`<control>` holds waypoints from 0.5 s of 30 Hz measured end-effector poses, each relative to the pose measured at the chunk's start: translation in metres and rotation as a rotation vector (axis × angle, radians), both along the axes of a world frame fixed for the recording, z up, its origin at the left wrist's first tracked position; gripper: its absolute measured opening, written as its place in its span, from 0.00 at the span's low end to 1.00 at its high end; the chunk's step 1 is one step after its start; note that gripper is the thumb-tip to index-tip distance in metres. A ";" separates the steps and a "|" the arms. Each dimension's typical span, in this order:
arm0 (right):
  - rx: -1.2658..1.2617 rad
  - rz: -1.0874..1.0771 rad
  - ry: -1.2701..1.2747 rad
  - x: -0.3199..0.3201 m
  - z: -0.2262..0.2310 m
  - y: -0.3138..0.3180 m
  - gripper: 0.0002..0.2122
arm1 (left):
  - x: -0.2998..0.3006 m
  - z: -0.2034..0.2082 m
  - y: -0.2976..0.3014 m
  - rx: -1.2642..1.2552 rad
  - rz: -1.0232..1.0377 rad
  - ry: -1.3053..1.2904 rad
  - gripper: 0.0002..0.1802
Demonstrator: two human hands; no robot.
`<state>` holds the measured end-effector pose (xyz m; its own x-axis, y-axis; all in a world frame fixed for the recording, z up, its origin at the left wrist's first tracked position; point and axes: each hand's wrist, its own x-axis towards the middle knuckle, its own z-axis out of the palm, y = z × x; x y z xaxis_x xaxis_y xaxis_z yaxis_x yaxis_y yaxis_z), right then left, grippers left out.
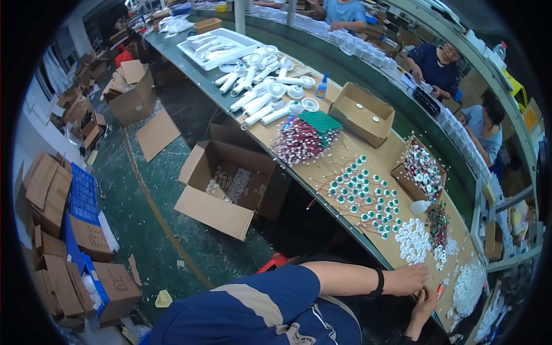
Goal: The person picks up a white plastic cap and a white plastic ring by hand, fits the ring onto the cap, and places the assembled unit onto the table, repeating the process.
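At the near edge of the workbench, my left hand [407, 280], with a black band on its wrist, and my right hand [424, 306] come close together. Their fingers are bent and pinched, and whatever lies between them is too small to make out. Just beyond my left hand spread many white plastic rings [414, 241]. Farther along lie round green-and-white discs with red wires [368, 192]. A small red object [441, 289] rests beside my right hand. Right of it is a heap of small white parts [468, 287]. A bundle of red and green wired parts [439, 223] lies beyond the rings.
A squat white bottle [421, 207] stands near a carton of wired discs [422, 172]. Farther off are a shallow carton [362, 118], a blue bottle [322, 86], white handled housings [267, 86] and a white tray [238, 60]. An open carton [224, 184] sits left of the bench. Other people work across from me.
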<state>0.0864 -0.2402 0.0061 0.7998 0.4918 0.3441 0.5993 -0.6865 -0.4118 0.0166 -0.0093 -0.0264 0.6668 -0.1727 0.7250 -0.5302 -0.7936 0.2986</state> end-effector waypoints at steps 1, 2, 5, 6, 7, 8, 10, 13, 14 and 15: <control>-0.009 0.013 0.014 -0.001 0.002 0.003 0.08 | 0.000 -0.001 0.001 0.015 0.017 -0.022 0.09; -0.013 0.023 0.010 -0.002 0.003 0.003 0.08 | 0.000 -0.001 0.000 0.010 0.026 -0.026 0.09; -0.052 -0.070 0.065 -0.001 0.004 0.008 0.08 | -0.003 0.000 0.001 -0.007 0.031 -0.048 0.08; -0.055 -0.058 0.058 0.000 0.004 0.010 0.08 | -0.003 0.000 0.001 -0.010 0.043 -0.054 0.08; -0.052 -0.051 0.041 0.002 0.003 0.009 0.08 | -0.001 -0.001 0.000 -0.016 0.037 -0.052 0.08; -0.050 -0.045 0.023 0.005 0.001 0.007 0.08 | 0.001 -0.001 -0.002 -0.022 0.028 -0.052 0.08; -0.049 -0.026 -0.005 0.006 0.000 0.008 0.08 | 0.003 -0.003 -0.004 -0.031 0.034 -0.061 0.08; -0.027 -0.040 0.039 0.002 0.003 0.015 0.09 | 0.009 -0.005 -0.008 -0.051 0.014 -0.090 0.07; -0.031 -0.028 0.029 0.004 0.006 0.017 0.09 | 0.011 -0.006 -0.010 -0.055 0.026 -0.100 0.07; -0.074 -0.030 0.035 0.004 0.006 0.020 0.09 | 0.010 -0.006 -0.009 -0.055 0.014 -0.064 0.07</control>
